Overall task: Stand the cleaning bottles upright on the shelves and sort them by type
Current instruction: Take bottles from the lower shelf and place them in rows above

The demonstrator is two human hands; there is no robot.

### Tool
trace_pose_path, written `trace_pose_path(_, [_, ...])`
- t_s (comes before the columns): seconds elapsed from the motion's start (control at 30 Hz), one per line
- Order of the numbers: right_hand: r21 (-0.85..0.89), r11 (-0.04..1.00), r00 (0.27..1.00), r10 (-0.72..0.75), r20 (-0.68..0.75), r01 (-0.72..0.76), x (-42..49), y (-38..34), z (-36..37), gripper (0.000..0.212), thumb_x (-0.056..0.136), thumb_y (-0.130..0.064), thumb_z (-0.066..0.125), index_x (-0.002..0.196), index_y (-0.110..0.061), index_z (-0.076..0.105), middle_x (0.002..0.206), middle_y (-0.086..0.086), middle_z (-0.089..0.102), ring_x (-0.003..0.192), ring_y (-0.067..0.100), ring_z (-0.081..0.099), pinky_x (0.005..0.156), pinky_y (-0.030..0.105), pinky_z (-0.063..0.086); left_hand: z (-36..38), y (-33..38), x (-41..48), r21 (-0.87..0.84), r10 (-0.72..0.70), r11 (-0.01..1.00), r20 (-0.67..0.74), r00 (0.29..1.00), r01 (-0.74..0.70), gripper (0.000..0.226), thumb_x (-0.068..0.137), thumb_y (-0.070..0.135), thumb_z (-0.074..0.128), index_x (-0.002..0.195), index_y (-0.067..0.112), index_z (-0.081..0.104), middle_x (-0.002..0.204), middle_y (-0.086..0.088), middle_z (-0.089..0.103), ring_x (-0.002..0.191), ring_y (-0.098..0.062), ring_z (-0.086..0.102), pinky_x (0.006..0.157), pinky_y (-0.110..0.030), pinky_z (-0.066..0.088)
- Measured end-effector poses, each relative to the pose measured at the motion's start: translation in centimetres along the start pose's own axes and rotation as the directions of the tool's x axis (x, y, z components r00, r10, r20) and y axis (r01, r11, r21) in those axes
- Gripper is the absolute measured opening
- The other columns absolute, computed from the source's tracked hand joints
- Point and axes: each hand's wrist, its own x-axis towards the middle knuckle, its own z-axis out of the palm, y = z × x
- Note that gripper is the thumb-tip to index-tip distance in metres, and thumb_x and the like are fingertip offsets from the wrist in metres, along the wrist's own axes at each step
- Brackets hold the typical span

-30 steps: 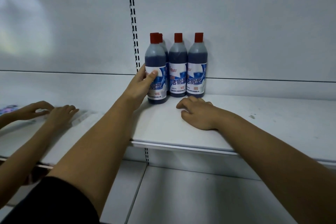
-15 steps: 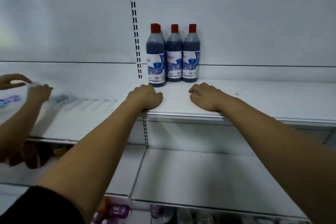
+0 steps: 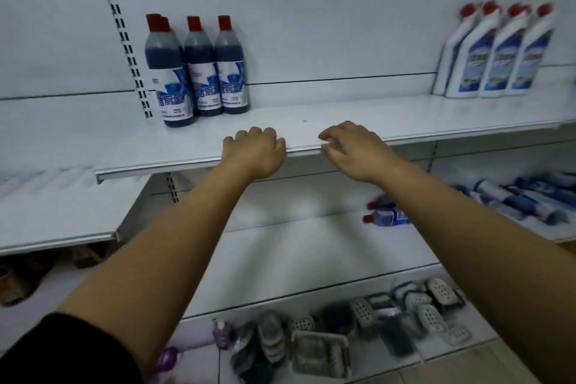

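Observation:
Several dark blue bottles with red caps [image 3: 199,72] stand upright in a tight group at the left end of the white upper shelf [image 3: 311,134]. Several white angled-neck bottles with red caps [image 3: 495,53] stand upright at that shelf's right end. On the shelf below, two bottles with red caps [image 3: 386,215] lie on their sides, partly hidden by my right forearm. My left hand [image 3: 254,151] rests on the upper shelf's front edge with fingers curled, holding nothing. My right hand [image 3: 355,150] hovers at the same edge, fingers loosely bent and empty.
More blue and white bottles [image 3: 523,196] lie tumbled on the lower shelf at the right. The bottom shelf holds white soap dishes [image 3: 433,305], a plastic basket [image 3: 321,352] and purple bottles [image 3: 223,333]. Brown footwear [image 3: 18,277] sits low on the left.
My left hand let go of the front dark bottle and both hands drew back to the shelf's front edge. The view pulled back and swung right; another person's hands at the left left the frame.

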Motion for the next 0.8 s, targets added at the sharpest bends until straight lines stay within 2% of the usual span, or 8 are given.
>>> trace_pose_path(0.17, [-0.098, 0.991, 0.996, 0.087, 0.002, -0.087, -5.4, 6.6, -2.2, 0.057, 0.093, -0.032, 0.051, 0.148, -0.026, 0.038, 0.150, 0.005, 0.037, 0.133, 0.028, 0.039, 0.106, 0.041, 0.034, 1.3, 6.8, -0.6, 0.056, 0.040, 0.998, 0.008, 0.999, -0.040, 0.056, 0.100, 0.051, 0.025, 0.140, 0.015, 0.043, 0.145, -0.015, 0.045, 0.133, -0.038, 0.039, 0.108, -0.055, 0.027])
trace_pose_path(0.37, [-0.096, 0.946, 0.945, 0.318, 0.073, -0.310, -12.7, 16.2, -4.0, 0.048, 0.094, -0.031, 0.052, 0.141, -0.019, 0.048, 0.143, 0.011, 0.044, 0.124, 0.032, 0.049, 0.101, 0.040, 0.042, 3.8, 16.8, -1.1, 0.026, 0.064, 0.998, -0.063, 0.996, -0.063, 0.062, 0.097, 0.051, 0.035, 0.145, 0.012, 0.036, 0.153, -0.015, 0.035, 0.145, -0.037, 0.023, 0.117, -0.061, 0.010])
trace_pose_path(0.43, [-0.114, 0.925, 0.922, 0.373, 0.104, -0.362, -15.5, 20.0, -4.6, 0.047, 0.094, -0.030, 0.055, 0.139, -0.018, 0.051, 0.141, 0.011, 0.046, 0.121, 0.031, 0.052, 0.100, 0.040, 0.044, 5.0, 20.6, -1.7, -0.091, 0.116, 0.987, -0.136, 0.984, -0.129, 0.062, 0.098, 0.047, 0.040, 0.148, 0.012, 0.035, 0.158, -0.015, 0.028, 0.149, -0.036, 0.015, 0.120, -0.056, 0.006])
trace_pose_path(0.47, [-0.120, 0.917, 0.911, 0.395, 0.122, -0.381, -16.8, 22.0, -4.8, 0.046, 0.093, -0.029, 0.056, 0.137, -0.016, 0.053, 0.139, 0.012, 0.048, 0.120, 0.032, 0.052, 0.099, 0.040, 0.044, 5.7, 22.6, -2.1, -0.194, 0.156, 0.963, -0.165, 0.974, -0.187, 0.060, 0.099, 0.044, 0.042, 0.149, 0.012, 0.037, 0.159, -0.014, 0.029, 0.150, -0.035, 0.016, 0.121, -0.051, 0.009])
trace_pose_path(0.53, [-0.115, 0.901, 0.889, 0.433, 0.149, -0.419, -19.3, 25.5, -5.2, 0.044, 0.092, -0.027, 0.057, 0.134, -0.014, 0.055, 0.133, 0.014, 0.050, 0.118, 0.034, 0.053, 0.098, 0.040, 0.045, 7.3, 26.5, -3.0, -0.363, 0.213, 0.894, -0.171, 0.962, -0.262, 0.054, 0.100, 0.038, 0.046, 0.147, 0.011, 0.042, 0.153, -0.014, 0.040, 0.144, -0.033, 0.031, 0.117, -0.044, 0.026])
trace_pose_path(0.6, [-0.098, 0.887, 0.871, 0.462, 0.166, -0.451, -21.4, 28.7, -5.2, 0.043, 0.091, -0.027, 0.058, 0.132, -0.014, 0.055, 0.134, 0.015, 0.050, 0.118, 0.035, 0.053, 0.098, 0.041, 0.046, 9.9, 29.8, -4.0, -0.351, 0.224, 0.903, -0.110, 0.968, -0.249, 0.051, 0.100, 0.039, 0.045, 0.145, 0.014, 0.043, 0.147, -0.011, 0.047, 0.136, -0.030, 0.042, 0.111, -0.044, 0.036])
trace_pose_path(0.7, [-0.099, 0.866, 0.838, 0.500, 0.218, -0.491, -23.7, 32.4, -4.6, 0.045, 0.093, -0.028, 0.056, 0.135, -0.013, 0.053, 0.140, 0.016, 0.049, 0.123, 0.033, 0.051, 0.100, 0.040, 0.044, 14.3, 32.8, -4.5, -0.309, 0.175, 0.941, 0.089, 0.981, -0.140, 0.049, 0.101, 0.043, 0.041, 0.142, 0.017, 0.043, 0.142, -0.011, 0.052, 0.127, -0.030, 0.047, 0.104, -0.045, 0.040])
trace_pose_path(0.8, [-0.097, 0.855, 0.810, 0.515, 0.281, -0.510, -25.0, 35.6, -3.1, 0.047, 0.094, -0.030, 0.054, 0.139, -0.015, 0.050, 0.141, 0.015, 0.049, 0.122, 0.031, 0.052, 0.097, 0.038, 0.043, 18.2, 33.9, -3.6, -0.265, 0.142, 0.961, 0.242, 0.960, -0.076, 0.050, 0.100, 0.044, 0.039, 0.143, 0.020, 0.041, 0.139, -0.013, 0.053, 0.121, -0.034, 0.051, 0.101, -0.046, 0.044])
